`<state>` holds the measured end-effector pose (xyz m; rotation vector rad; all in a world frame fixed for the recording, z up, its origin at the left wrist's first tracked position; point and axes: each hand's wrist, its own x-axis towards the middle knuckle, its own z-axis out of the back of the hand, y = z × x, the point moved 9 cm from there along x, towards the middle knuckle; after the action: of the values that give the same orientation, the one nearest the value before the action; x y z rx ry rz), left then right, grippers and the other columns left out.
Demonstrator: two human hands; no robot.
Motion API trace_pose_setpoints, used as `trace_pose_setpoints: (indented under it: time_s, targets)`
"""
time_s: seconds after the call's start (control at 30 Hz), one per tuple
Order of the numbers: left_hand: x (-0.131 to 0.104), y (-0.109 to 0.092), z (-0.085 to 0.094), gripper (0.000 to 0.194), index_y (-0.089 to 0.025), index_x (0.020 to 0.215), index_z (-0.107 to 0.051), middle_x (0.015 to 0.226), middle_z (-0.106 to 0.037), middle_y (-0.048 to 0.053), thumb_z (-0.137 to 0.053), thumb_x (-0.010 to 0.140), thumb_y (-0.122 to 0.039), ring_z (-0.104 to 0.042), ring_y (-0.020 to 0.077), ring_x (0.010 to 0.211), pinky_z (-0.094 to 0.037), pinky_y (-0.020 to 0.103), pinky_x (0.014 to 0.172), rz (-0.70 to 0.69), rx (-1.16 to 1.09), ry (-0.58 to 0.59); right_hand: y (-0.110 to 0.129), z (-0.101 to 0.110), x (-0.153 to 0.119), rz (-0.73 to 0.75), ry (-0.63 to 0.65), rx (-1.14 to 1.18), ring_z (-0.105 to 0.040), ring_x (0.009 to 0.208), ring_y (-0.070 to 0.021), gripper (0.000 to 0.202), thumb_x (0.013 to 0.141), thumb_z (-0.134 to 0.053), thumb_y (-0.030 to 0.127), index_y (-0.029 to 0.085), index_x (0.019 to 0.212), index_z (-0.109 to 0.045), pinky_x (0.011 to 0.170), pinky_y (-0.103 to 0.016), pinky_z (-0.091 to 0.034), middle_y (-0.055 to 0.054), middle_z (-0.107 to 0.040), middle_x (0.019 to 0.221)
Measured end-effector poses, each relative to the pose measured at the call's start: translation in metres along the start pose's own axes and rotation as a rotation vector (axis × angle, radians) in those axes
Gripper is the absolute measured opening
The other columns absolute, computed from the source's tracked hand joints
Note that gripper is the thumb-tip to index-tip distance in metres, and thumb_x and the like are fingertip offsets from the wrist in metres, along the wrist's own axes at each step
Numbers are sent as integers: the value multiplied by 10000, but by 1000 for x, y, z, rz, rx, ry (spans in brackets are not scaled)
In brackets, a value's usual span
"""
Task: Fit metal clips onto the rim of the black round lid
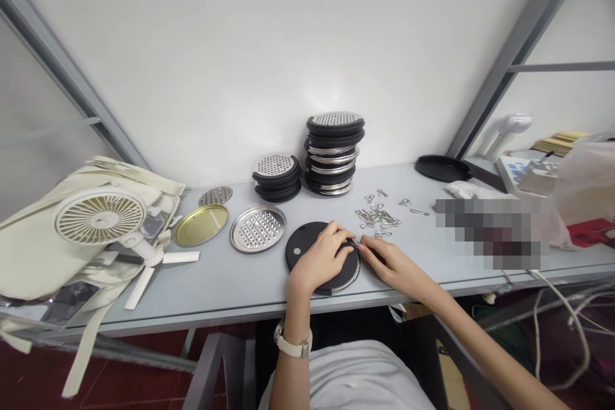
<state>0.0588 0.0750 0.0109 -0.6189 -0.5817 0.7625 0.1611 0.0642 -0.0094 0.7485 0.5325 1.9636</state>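
A round black disc [307, 235] with a pale dot and a silvery edge on its near right lies at the table's front. My left hand [327, 255] rests across the disc, its fingers curled at the right rim. At that same rim my right hand [384, 260] is closed in a pinch; whatever sits between its fingertips is too small and covered to make out. Just beyond my right hand lies a loose pile of metal clips [377, 216]. To the left of the disc is a round metal grater plate [258, 229].
Behind stand a tall stack [335, 157] and a shorter stack [277, 179] of black-rimmed perforated discs. A gold lid [202, 225], a small fan [102, 218] and a cream bag [29, 250] are at left. A black pan-shaped item [442, 168] lies back right.
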Motion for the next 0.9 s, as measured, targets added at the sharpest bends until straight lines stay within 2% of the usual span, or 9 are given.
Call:
trace_pose_setpoints:
  time_s: [0.9]
  targets:
    - [1,1,0,294,-218,1197,-567,1159,-535,65,-435,934,-215,-517,205,1101,-405,359,1024,-19,19,-14,0,-2,0,8,0,-19,-495,654,-163,269,984,-345,311,210,750,-433,632,-280,-389,8,-500,677]
